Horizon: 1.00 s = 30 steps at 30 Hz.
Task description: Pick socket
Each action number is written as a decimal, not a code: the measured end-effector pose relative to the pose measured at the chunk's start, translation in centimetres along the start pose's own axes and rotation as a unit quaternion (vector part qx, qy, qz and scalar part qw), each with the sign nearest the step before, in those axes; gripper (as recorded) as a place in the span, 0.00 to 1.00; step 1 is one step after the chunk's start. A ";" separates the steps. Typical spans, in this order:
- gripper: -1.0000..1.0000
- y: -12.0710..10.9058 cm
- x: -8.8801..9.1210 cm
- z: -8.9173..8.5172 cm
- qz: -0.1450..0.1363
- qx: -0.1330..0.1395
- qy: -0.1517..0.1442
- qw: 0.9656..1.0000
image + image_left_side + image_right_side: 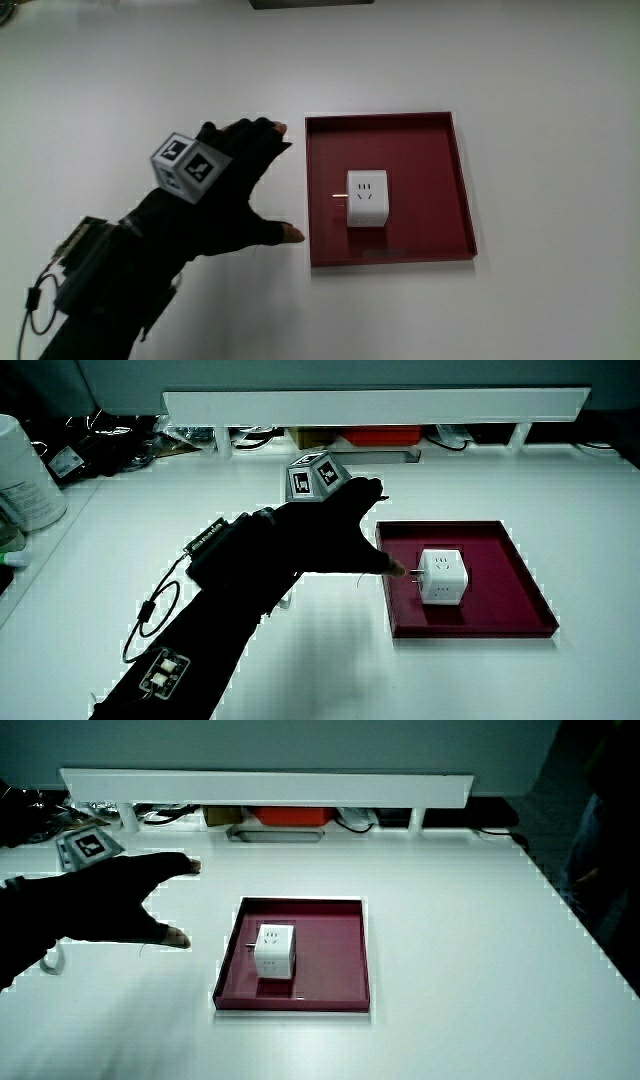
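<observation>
A white cube-shaped socket (367, 198) with slots on its top face sits in a dark red square tray (440, 150). Both side views show the socket (441, 576) (274, 951) in the tray (510, 560) (345, 950). The hand (232, 195) in the black glove hovers over the table just beside the tray's edge, apart from the socket. Its fingers are spread, thumb and forefinger wide apart, and nothing is in them. The patterned cube (187, 165) rides on its back. The hand (335, 535) (110, 905) appears in both side views.
A low white partition (375, 405) (265, 788) runs along the table's edge farthest from the person, with cables and boxes under it. A white cylindrical container (25, 470) stands at the table's edge in a side view.
</observation>
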 end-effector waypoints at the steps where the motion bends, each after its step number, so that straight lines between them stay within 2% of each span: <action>1: 0.50 0.4 0.4 0.0 -0.013 0.004 0.028 1.000; 2: 0.50 0.9 0.0 -0.5 0.014 -0.004 0.001 1.000; 3: 0.50 1.4 -0.2 -1.0 0.018 -0.008 -0.021 1.000; 4: 0.50 1.7 0.0 -1.1 0.039 -0.015 -0.020 0.999; 5: 0.50 2.2 0.0 -1.3 0.036 -0.020 -0.001 0.999; 6: 0.50 2.7 0.1 -1.6 0.003 -0.005 -0.003 1.000; 7: 0.50 3.0 0.5 -1.6 0.005 -0.008 0.023 1.000; 8: 0.50 3.5 0.4 -2.0 -0.010 -0.002 0.022 1.000; 10: 0.50 4.2 0.6 -2.6 0.009 -0.011 0.033 0.999; 11: 0.50 4.6 0.9 -2.8 0.007 -0.017 0.055 0.998; 14: 0.50 5.5 1.1 -3.8 0.011 -0.026 0.054 0.998; 15: 0.50 5.7 1.2 -4.0 0.027 -0.031 0.052 0.998; 16: 0.50 6.0 1.1 -4.5 0.016 -0.030 0.060 0.998; 20: 0.50 7.0 1.2 -5.8 0.035 -0.050 0.060 0.996; 21: 0.50 7.2 1.2 -6.0 0.033 -0.048 0.071 0.996; 24: 0.50 7.8 1.2 -6.9 0.045 -0.059 0.072 0.995; 28: 0.50 8.7 1.1 -7.9 0.045 -0.062 0.074 0.994; 30: 0.50 8.9 1.2 -8.4 0.049 -0.064 0.085 0.993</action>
